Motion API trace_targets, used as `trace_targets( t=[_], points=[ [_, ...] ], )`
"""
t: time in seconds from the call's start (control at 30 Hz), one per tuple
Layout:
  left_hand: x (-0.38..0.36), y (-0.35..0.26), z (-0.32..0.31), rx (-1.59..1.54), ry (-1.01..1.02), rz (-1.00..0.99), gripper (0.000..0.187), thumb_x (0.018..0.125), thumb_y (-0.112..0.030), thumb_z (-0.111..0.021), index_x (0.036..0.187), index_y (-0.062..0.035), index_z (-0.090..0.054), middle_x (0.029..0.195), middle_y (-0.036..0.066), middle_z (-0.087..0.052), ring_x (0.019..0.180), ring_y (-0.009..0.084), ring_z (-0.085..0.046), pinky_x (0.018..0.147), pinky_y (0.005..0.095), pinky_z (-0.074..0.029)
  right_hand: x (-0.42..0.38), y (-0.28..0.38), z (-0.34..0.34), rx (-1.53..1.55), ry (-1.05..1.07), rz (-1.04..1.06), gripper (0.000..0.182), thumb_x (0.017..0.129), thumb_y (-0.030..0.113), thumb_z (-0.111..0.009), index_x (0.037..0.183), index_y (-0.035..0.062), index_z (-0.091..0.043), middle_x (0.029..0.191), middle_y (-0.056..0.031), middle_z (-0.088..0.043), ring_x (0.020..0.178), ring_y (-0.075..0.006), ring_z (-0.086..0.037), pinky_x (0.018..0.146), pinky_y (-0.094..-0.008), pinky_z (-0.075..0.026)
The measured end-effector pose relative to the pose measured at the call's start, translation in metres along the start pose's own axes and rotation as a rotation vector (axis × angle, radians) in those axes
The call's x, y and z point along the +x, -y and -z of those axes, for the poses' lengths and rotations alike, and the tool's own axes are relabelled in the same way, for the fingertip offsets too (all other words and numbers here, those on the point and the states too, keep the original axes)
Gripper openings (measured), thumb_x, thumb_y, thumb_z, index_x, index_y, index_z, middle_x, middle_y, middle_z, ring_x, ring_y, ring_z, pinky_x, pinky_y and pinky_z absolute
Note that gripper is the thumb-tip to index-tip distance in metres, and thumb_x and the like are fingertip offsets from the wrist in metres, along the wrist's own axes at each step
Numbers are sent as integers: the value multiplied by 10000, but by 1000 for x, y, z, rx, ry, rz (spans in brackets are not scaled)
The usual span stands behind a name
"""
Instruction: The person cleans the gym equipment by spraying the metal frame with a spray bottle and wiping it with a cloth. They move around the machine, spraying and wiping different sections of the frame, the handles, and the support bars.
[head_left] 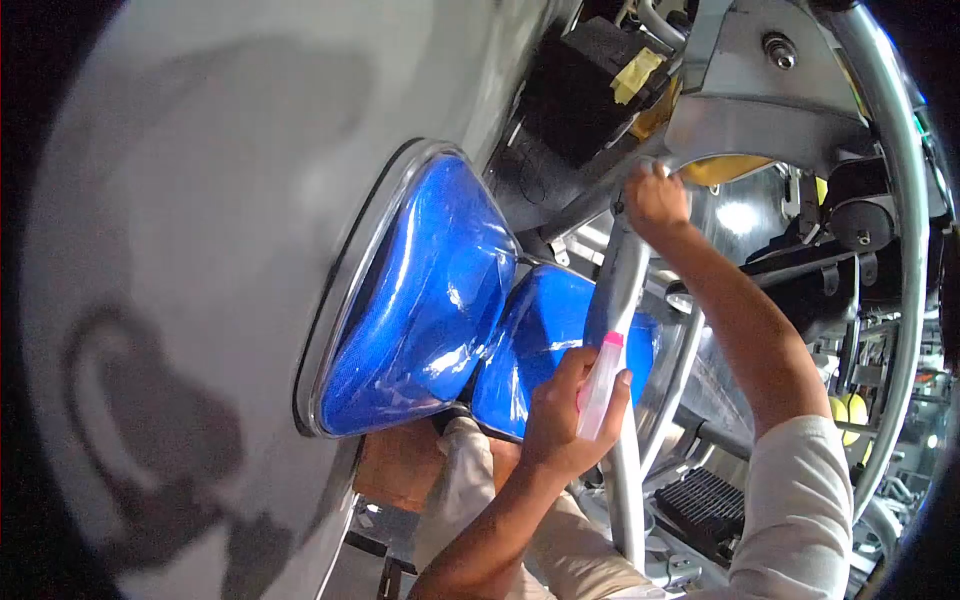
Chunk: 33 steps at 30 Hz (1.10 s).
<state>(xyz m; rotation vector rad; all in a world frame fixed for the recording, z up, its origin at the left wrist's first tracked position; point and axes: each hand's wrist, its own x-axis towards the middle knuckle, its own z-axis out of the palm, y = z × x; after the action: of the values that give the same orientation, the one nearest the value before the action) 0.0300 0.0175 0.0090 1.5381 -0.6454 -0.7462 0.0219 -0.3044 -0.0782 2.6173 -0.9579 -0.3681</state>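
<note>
One broad grey panel (250,120) fills the left side of the view. One long curved metal pipe (905,200) sweeps down the right edge. Next come two blue seat pads (420,310), side by side under shiny clear wrapping, the bigger one against the panel's edge. One straight grey bar (624,270) runs nearly up and down beside the smaller pad. One brown block (400,472) shows below the pads.

Two bare hands are at the bar. The right hand (658,203) is at its upper end, fingers curled inward; how tightly it is closed, or whether it has hold of anything besides the bar, I cannot tell. The left hand (565,415) is lower down, closed around one see-through tube (598,402) — thumb on one side, fingers on the other. The tube lies in front of the bar, its long axis steep, leaning slightly right at the top. Its one pink end (613,339) points upward — the pale end downward.
</note>
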Motion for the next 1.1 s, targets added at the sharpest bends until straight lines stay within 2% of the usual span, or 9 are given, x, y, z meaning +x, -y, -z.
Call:
trace_targets(
  t=[0.17,0.37,0.43,0.5,0.67,0.77,0.8,1.0,1.1],
  points=[
    [6,9,-13,-2,1,-75,234,900,-164,-755,1040,-62,-598,735,108,-669,633,225,-686,573,352,-525,-73,32,44,29,264,307,228,910,200,-581,1013,54,-722,1137,-104,-658,1154,-328,-595,932,-469,-538],
    [7,9,-21,-38,65,-35,207,895,-132,-751,1026,-63,-606,741,98,-673,634,210,-684,584,345,-525,-120,27,26,746,-380,89,295,719,-35,-636,995,45,-698,1082,-150,-632,1014,-390,-586,898,-481,-510],
    [6,13,-22,15,71,-32,199,897,-123,-746,1026,-60,-608,741,97,-674,633,200,-683,586,343,-523,-98,6,11,736,-591,51,352,702,-53,-643,1044,21,-685,1061,-183,-613,978,-410,-558,849,-492,-469],
    [4,10,-22,1,75,-17,197,898,-121,-744,1029,-57,-611,751,105,-679,647,206,-692,587,346,-526,-69,-9,7,713,-629,-134,335,737,-12,-662,1062,40,-725,1048,-170,-641,956,-410,-570,894,-473,-475],
    [7,10,-22,-16,74,-22,215,893,-141,-757,1027,-59,-610,763,115,-678,650,213,-691,583,345,-527,-29,-33,-26,853,-396,-202,333,734,16,-647,1049,51,-747,1076,-176,-654,1046,-444,-596,933,-492,-509],
    [7,8,-15,10,24,-40,225,892,-157,-763,1016,-56,-604,732,107,-664,621,211,-679,575,342,-523,-11,-31,-26,591,-471,-198,357,741,18,-615,1071,58,-744,1116,-182,-657,1081,-460,-594,936,-501,-518],
    [8,6,-12,22,23,-37,224,893,-159,-762,1013,-56,-603,728,105,-662,618,213,-677,574,343,-523,-17,-27,-17,537,-381,-197,390,728,6,-606,1093,53,-737,1148,-186,-653,1122,-476,-582,943,-514,-520],
    [11,3,-1,11,24,-23,220,896,-158,-758,1010,-58,-600,752,112,-664,627,213,-676,571,346,-522,-61,-37,-19,845,-329,-79,408,724,-16,-611,1116,26,-719,1078,-201,-676,1014,-441,-647,928,-452,-544],
    [9,5,-10,-13,48,-39,222,898,-151,-753,1033,-53,-606,763,111,-670,637,211,-680,578,339,-525,-43,-54,-26,934,-295,-236,383,745,-16,-615,1115,15,-712,1062,-214,-686,959,-431,-668,891,-430,-554]
  ],
)
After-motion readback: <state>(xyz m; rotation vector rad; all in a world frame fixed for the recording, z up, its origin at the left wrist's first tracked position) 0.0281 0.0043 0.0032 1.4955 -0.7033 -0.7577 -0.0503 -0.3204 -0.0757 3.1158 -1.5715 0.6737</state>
